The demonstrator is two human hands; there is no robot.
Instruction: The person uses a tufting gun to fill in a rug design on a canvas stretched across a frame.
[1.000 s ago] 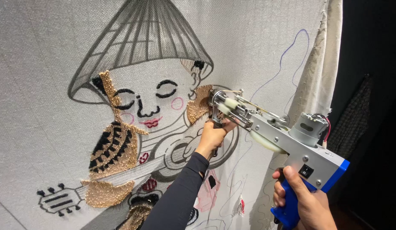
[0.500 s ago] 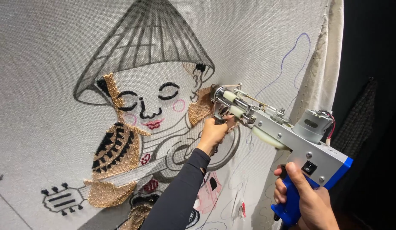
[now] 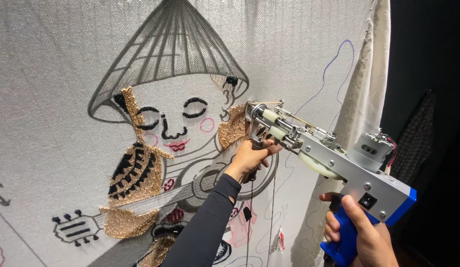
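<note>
Head view: both hands are gripping the tufting gun (image 3: 328,163), left hand (image 3: 249,158) at its front handle, right hand (image 3: 361,237) on the blue grip; the needle could be snagging the cloth (image 3: 52,74) if tilted.

Tufting gun (image 3: 333,168): brushed metal w/ blue plastic grip; cloth (image 3: 52,74): coarse matt weave.

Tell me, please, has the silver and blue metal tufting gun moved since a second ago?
Yes: the silver and blue metal tufting gun has crept slightly upward against the tan tufted patch on the white cloth.
</note>
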